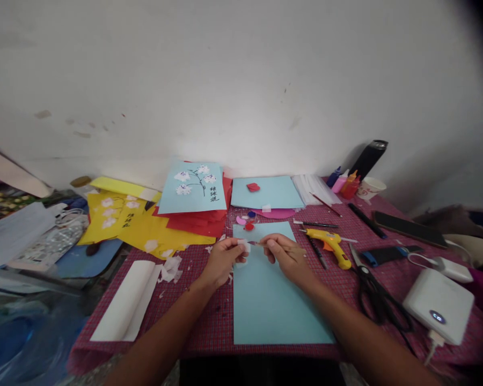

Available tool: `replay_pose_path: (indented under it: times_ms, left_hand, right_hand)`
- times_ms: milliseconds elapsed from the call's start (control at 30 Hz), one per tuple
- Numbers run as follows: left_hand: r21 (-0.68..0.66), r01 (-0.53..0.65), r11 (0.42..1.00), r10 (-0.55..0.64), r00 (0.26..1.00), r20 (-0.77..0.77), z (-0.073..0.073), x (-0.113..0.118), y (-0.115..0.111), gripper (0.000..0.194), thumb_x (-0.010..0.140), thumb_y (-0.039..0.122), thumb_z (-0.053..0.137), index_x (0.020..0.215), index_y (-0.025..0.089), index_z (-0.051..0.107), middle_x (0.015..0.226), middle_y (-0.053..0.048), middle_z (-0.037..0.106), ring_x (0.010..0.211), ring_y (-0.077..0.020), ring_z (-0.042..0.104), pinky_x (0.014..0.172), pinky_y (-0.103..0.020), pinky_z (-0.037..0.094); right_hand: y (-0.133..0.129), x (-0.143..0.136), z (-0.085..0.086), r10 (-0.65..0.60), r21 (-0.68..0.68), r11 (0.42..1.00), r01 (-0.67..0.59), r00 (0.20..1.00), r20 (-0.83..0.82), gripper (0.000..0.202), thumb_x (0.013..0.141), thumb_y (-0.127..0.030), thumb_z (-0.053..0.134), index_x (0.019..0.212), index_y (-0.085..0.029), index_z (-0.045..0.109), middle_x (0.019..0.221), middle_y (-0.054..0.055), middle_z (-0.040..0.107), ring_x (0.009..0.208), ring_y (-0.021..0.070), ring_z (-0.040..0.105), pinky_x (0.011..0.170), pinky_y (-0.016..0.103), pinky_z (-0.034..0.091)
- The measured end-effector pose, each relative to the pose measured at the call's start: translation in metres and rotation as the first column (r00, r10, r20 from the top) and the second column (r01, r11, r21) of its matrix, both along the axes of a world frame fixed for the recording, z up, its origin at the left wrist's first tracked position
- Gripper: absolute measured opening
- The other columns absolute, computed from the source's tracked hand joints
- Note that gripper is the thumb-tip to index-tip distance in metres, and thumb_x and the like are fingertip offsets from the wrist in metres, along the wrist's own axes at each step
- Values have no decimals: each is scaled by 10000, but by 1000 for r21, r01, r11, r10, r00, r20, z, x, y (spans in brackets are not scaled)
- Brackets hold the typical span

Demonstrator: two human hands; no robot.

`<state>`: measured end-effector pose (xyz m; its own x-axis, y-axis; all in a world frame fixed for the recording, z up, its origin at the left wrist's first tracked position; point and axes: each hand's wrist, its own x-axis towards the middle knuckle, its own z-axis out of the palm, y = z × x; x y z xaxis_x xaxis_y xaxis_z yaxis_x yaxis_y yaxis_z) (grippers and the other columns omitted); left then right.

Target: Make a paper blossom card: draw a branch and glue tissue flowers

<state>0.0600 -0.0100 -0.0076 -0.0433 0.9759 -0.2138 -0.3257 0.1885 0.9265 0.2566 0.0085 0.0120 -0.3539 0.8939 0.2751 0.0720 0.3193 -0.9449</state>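
My left hand [224,260] pinches a small piece of white paper [244,247] above the left edge of a light blue sheet [279,311]. In my right hand [285,256] is a thin paintbrush [258,244], its dark tip pointing left at the paper and its handle running back through the fingers. Whether the tip touches the paper I cannot tell. Just beyond my hands lie small dabs of paint: a red one [249,227], a pink one [240,220] and a blue one [251,214].
A yellow glue gun [330,245], black scissors [376,292] and a white power bank [438,305] lie at right. Paint bottles [340,183] and a black flask [368,161] stand behind. Left are a folded white sheet [124,300], yellow papers [145,228] and a blue flower picture [193,187].
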Motion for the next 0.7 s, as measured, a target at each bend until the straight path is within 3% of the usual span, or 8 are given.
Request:
replay_pose_path:
  times_ms: [467,700]
  left_hand:
    - [-12,19,1000,-19,1000,-8,1,1,-1,328,649,307,827,910,127,742,796,-66,713,710,-138,649,666,-258,519]
    - [-6,51,999,-51,997,62,3,-1,-2,317,638,229,803,934,124,756,860,-85,734,754,-157,669,688,-263,515]
  right_hand:
    - [3,-5,-9,42,-19,999,-41,998,48,300,978,-453,464,915,-215,635,708,-2,569,580,139,513,549,266,408]
    - [4,-5,-3,29,-61,998,-30,999,-13,295,959,-465,501,882,-208,622,690,-3,575,559,133,507,528,266,393]
